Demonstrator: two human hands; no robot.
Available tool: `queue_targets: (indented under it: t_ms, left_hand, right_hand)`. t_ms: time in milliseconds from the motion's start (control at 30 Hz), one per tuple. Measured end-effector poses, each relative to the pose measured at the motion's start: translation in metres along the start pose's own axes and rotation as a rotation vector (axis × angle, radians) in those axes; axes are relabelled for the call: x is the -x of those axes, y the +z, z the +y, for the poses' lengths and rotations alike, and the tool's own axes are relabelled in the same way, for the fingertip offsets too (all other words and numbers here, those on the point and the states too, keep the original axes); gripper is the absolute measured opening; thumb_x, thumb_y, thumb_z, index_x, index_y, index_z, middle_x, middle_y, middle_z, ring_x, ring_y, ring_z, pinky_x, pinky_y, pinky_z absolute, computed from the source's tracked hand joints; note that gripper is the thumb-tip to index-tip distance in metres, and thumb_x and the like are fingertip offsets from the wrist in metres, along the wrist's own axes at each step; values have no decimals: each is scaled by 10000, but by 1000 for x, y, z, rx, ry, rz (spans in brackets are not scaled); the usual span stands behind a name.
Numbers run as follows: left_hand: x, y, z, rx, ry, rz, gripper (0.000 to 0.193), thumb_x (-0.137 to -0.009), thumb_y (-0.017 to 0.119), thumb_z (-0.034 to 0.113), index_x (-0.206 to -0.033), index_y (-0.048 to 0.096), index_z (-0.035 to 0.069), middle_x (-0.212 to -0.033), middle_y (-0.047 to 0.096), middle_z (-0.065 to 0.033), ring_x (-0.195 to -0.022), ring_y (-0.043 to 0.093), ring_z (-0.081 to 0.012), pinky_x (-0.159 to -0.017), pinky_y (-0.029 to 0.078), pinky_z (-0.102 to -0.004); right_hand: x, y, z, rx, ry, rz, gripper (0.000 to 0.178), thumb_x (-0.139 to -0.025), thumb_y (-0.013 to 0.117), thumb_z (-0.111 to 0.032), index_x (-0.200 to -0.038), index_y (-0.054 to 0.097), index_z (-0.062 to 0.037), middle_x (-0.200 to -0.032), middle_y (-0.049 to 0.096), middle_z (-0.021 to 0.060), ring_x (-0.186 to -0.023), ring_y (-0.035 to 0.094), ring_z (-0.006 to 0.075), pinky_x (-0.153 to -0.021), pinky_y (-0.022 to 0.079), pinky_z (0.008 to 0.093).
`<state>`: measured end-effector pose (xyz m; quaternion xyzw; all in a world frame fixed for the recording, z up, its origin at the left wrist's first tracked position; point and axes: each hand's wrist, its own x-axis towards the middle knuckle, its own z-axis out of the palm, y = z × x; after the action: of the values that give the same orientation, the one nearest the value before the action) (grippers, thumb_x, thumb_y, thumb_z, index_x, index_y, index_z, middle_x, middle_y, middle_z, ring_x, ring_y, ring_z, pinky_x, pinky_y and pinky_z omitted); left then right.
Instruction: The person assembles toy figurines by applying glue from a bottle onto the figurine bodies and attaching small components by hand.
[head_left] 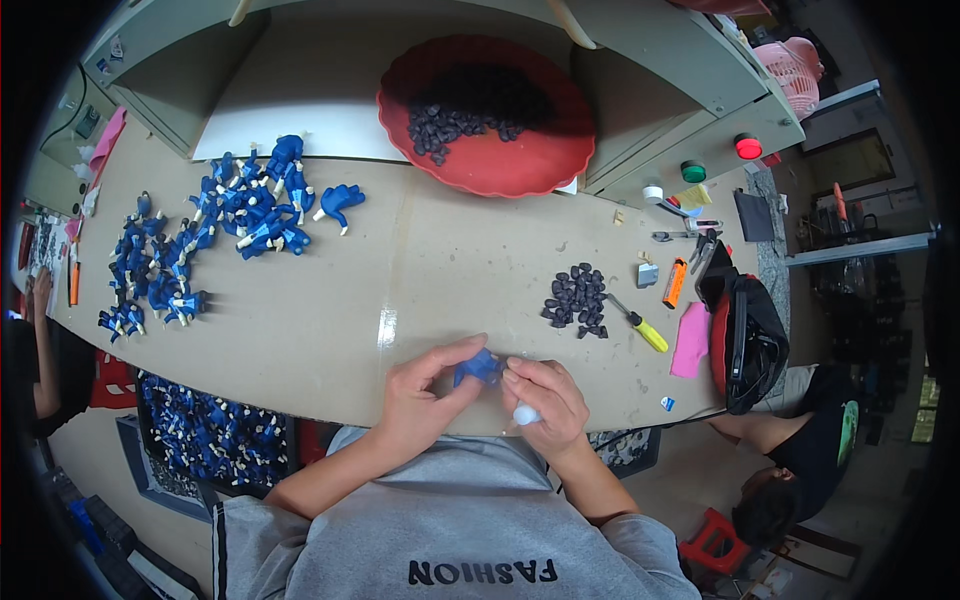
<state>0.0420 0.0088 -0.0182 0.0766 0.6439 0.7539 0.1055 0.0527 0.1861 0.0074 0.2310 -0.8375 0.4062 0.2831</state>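
Note:
In front of my chest, my left hand [425, 392] grips a small blue plastic figure part [474, 369] between thumb and fingers. My right hand [552, 402] is closed close beside it, with its fingertips at the part's right side. A white round-ended object [526, 413] pokes out under the right fingers; its kind is not clear. Something small and dark may sit between the right fingertips, but blur hides it. Ahead to the right lies a pile of small dark pieces [577, 298]. Farther left are heaps of blue figures with whitish parts [265, 205].
A red scalloped dish [470, 178] with more dark pieces stands at the back. To the right lie a yellow-handled screwdriver [648, 332], an orange cutter [675, 283], pink cloth [690, 340] and a black pouch [752, 335]. A crate [292, 445] of blue figures stands below left. Other people sit on both sides.

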Motion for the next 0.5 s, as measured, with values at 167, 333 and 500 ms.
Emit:
queue_targets:
  t_ms: [167, 333, 500]
  left_hand:
    - [-2, 0, 0, -25, 27, -11, 343, -879, 614, -117, -1208, 614, -21, -1272, 627, -148, -1092, 631, -170, -949, 513, -295]
    - [-3, -4, 3, -73, -8, -81, 364, -879, 621, -96, -1235, 614, -21, -1239, 647, -132, -1063, 636, -149, -932, 513, -277]
    - [-2, -2, 6, -80, -70, -62, 389, -884, 622, -81, -1267, 601, -17, -1217, 655, -118, -1045, 628, -127, -913, 507, -260]
  right_hand:
    - [2, -3, 8, 6, -61, -15, 259, -684, 788, 76, -915, 691, 11, -988, 684, 151, -684, 649, 244, -552, 504, 302]
    - [5, -7, 14, -22, -75, -64, 252, -687, 791, 64, -913, 696, 8, -992, 685, 152, -681, 654, 242, -548, 502, 304]
    - [7, 3, 7, -14, 11, 8, 297, -682, 791, 63, -961, 701, 14, -1017, 681, 169, -722, 666, 248, -597, 535, 303]
